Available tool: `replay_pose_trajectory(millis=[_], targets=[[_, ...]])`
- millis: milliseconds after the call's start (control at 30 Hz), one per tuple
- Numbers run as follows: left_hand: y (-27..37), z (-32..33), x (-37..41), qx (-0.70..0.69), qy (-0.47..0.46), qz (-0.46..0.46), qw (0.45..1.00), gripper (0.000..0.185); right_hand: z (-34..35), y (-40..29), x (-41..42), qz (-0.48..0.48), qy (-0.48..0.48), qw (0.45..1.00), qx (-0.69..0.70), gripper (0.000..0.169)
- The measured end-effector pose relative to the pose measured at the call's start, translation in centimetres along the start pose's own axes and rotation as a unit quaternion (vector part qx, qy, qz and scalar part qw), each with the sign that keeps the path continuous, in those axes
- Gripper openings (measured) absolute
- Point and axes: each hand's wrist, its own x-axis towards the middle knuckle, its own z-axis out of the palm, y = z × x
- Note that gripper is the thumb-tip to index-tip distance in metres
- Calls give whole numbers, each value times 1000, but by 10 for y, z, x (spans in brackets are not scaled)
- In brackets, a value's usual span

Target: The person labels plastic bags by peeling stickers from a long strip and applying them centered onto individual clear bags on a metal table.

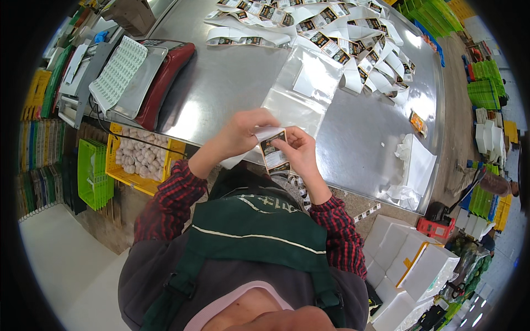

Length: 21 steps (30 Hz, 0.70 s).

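A strip of black-and-white printed labels (pixel 273 154) is stretched between my two hands at the near edge of the steel table. My left hand (pixel 242 130) grips its white backing at the upper end. My right hand (pixel 300 149) pinches the strip's right side, thumb lying over a label's printed face. Beyond my hands, clear plastic bags (pixel 296 105) lie flat on the table, with a white sheet (pixel 312 78) showing at their far end. The lower part of the label strip hangs over the table edge towards my apron.
A tangled heap of label strips (pixel 356 41) covers the table's far side. A red scale (pixel 169 82) stands left, a patterned sheet (pixel 120 70) on it. Below is a yellow crate of garlic (pixel 143 155). White paper (pixel 418 165) lies right; foam boxes (pixel 414 256) stand on the floor.
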Motion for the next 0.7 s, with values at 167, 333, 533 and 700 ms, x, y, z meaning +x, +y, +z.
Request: replay_pose_trajectory(millis=[167,333,533,700], targets=[[-15,7,-25,-58,-127,-190,972,13,-17,14,-5,-5,-14,984,-176,12],[-43,-5,-61,-48,-213,-288,932,19,-42,-1,17,-110,115,967,-199,11],[-45,-84,-68,-21,-55,-316,947,19,-79,65,71,-162,138,836,-506,38],[-1,-253,-98,6,356,-39,934,10,-92,37,45,-75,51,845,-527,59]])
